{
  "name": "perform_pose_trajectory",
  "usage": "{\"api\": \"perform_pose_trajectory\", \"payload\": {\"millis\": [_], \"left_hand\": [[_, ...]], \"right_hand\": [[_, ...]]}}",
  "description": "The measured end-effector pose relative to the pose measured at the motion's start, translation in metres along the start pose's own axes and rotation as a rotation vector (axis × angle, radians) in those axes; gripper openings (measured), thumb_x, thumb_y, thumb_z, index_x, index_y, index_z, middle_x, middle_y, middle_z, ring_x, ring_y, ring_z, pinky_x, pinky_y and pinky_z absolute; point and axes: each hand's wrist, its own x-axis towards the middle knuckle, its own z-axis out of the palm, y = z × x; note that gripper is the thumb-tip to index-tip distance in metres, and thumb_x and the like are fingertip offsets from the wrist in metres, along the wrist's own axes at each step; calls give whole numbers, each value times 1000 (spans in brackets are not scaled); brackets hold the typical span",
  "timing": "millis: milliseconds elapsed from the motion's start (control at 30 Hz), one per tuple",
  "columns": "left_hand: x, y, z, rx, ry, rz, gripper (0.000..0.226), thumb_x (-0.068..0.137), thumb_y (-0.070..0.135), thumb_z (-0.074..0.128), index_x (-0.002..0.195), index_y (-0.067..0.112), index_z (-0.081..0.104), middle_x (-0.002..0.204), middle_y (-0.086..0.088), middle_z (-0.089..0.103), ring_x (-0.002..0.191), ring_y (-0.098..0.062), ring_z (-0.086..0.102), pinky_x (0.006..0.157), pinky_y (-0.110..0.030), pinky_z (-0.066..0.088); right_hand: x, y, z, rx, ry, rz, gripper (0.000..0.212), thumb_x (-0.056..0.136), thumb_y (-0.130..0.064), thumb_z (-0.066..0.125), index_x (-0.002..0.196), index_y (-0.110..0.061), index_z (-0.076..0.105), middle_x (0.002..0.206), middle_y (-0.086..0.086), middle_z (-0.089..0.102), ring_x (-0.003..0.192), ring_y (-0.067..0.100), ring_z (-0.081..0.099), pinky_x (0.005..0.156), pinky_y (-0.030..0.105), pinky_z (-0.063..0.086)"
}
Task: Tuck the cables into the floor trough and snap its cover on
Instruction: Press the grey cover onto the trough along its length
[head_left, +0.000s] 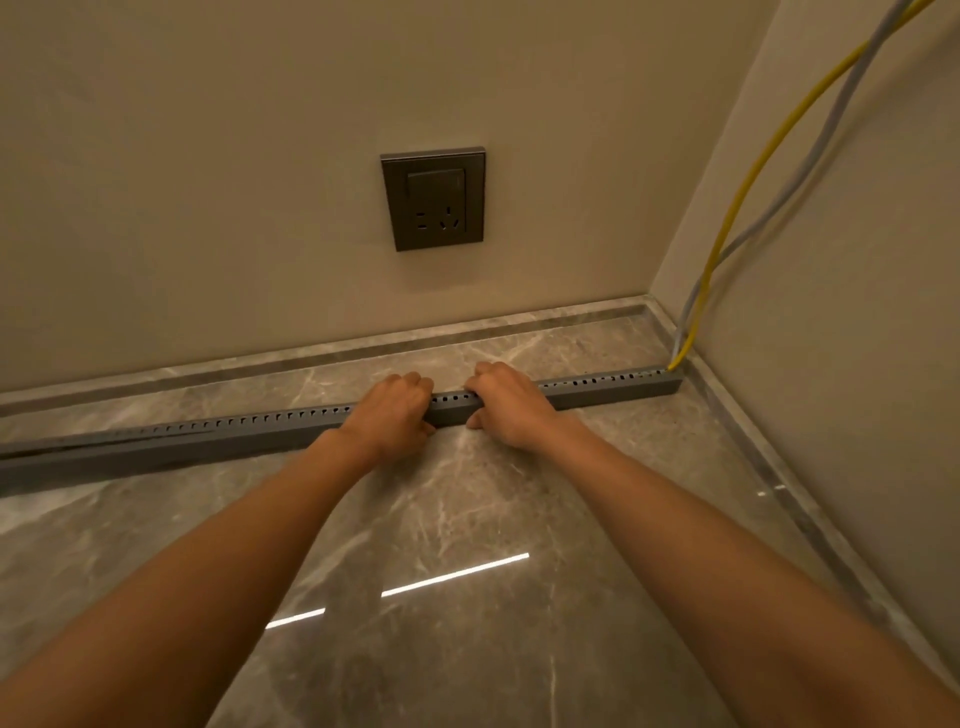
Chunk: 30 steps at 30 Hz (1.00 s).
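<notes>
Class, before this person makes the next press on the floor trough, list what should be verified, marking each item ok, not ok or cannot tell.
1. Left hand and right hand both hold the trough, fingers curled over it: ok.
2. Yellow cable and grey cable run into the trough's right end: ok.
3. Cover seated at the far left: a dark gap shows there, not ok.
4. Cables tucked in beneath the hands: hidden, cannot tell.
5. Trough lying flat on the marble floor: ok.
</notes>
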Motion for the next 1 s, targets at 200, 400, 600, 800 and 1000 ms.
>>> {"api": "perform_pose_trajectory", "payload": {"millis": [200, 400, 600, 800, 1000], "left_hand": [[-5, -18, 2, -159, 15, 15, 36, 86, 25, 62, 115, 5, 55, 117, -16, 56, 106, -30, 53, 88, -37, 44], [-17, -59, -3, -157, -24, -28, 36, 84, 32, 64, 112, 10, 59, 114, -14, 60, 104, -28, 56, 85, -38, 46], [-20, -55, 1, -74, 13, -12, 33, 86, 30, 61, 110, 8, 60, 115, -13, 60, 105, -30, 56, 85, -37, 45], [-21, -49, 0, -24, 42, -15, 30, 87, 27, 58, 108, 6, 63, 111, -13, 62, 100, -31, 58, 82, -37, 46], [-25, -60, -2, -187, 9, -44, 33, 85, 26, 64, 111, 7, 62, 112, -15, 61, 104, -31, 56, 84, -36, 45]], "right_hand": [[0, -12, 2, 48, -14, 94, 33, 83, -17, 66, 113, -5, 59, 118, 16, 54, 109, 32, 50, 92, 39, 43], [8, -37, 7, 156, -38, 138, 33, 85, -24, 64, 115, -10, 60, 118, 15, 57, 113, 31, 51, 99, 39, 36], [8, -41, 12, 194, 15, 143, 34, 80, -20, 69, 112, -9, 63, 113, 14, 58, 108, 31, 52, 95, 37, 39], [6, -45, 14, 212, 71, 174, 37, 77, -16, 72, 113, -9, 64, 111, 13, 59, 107, 31, 53, 91, 36, 43], [9, -53, 8, 116, 18, 172, 27, 80, -17, 69, 105, -6, 66, 111, 15, 61, 105, 32, 57, 87, 36, 45]]}}
